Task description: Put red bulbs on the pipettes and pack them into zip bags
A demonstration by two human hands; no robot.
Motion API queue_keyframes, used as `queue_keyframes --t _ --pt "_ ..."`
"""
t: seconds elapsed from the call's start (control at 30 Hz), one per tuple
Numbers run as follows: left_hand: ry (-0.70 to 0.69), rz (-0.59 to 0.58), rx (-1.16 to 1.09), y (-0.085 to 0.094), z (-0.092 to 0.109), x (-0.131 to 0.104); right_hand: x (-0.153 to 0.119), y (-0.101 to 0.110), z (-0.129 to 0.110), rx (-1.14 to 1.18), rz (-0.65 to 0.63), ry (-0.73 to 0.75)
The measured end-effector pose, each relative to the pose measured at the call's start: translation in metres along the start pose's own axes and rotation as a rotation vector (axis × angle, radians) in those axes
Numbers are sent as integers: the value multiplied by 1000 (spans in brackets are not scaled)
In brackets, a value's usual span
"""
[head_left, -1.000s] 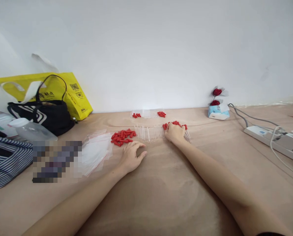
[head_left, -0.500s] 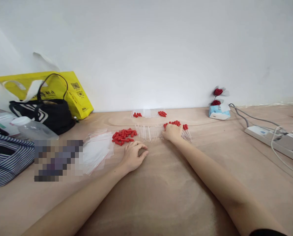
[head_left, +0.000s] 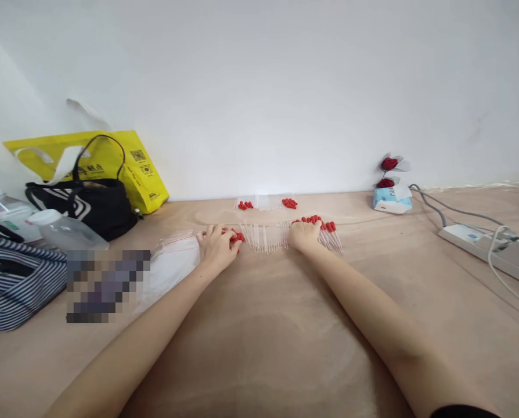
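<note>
Sticks, thin and pale (head_left: 266, 238), lie side by side in a fanned row at the centre of the table (head_left: 259, 342), in front of you, between your two hands. At the row's right end, red-tipped sticks (head_left: 331, 227) carry red pieces on their far ends, their shafts slanting toward you. Your right hand (head_left: 303, 235) lies over the left part of this red-tipped group, touching the row, its fingers curled forward and down; what they pinch, if anything, is hidden from view and you cannot tell it from this angle. To the left of the row, your left hand (head_left: 218, 248) covers most of a pile of loose red pieces (head_left: 240, 237), its fingers bent and spread apart over them; whether one is pinched cannot be told. Just beside that hand, partly beneath your left forearm, flat clear bags (head_left: 172, 268) with red edge lines overlap in a stack. Beyond the row, near the wall (head_left: 259, 98), lies clear plastic (head_left: 268, 201) with a small red cluster at its left and another at its right. Far left: a yellow bag (head_left: 144, 180) behind a black bag (head_left: 105, 209), a translucent bottle (head_left: 74, 233) tipped over, a striped bag (head_left: 28, 296) and a pixelated item (head_left: 105, 287). Far right: a blue-and-white packet (head_left: 390, 202) with red flowers (head_left: 389, 164) above it, a grey cable (head_left: 433, 202), and a white power strip (head_left: 464, 234) crossed by a white cable (head_left: 497, 271).
</note>
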State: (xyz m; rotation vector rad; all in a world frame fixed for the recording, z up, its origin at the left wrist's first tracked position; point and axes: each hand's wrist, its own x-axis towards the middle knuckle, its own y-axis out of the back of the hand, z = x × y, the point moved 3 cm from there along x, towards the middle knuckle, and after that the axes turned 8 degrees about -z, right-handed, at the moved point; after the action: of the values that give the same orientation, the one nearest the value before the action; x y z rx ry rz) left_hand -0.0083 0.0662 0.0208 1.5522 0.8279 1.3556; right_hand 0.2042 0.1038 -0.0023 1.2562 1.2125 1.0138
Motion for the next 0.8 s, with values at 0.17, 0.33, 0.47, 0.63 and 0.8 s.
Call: queue_keyframes --t 0.17,0.33,0.47,0.63,0.8 --pt "75 -36 81 -13 9 12 -15 9 7 -21 64 40" --pt "128 -36 79 -9 8 17 -58 12 10 -101 105 363" --pt "38 46 35 11 14 6 -94 5 17 -193 116 689" --pt "-220 -110 -209 15 39 -39 -100 -1 26 -182 75 742" --pt "-259 -203 -362 2 47 -62 -93 -5 26 -10 66 729"
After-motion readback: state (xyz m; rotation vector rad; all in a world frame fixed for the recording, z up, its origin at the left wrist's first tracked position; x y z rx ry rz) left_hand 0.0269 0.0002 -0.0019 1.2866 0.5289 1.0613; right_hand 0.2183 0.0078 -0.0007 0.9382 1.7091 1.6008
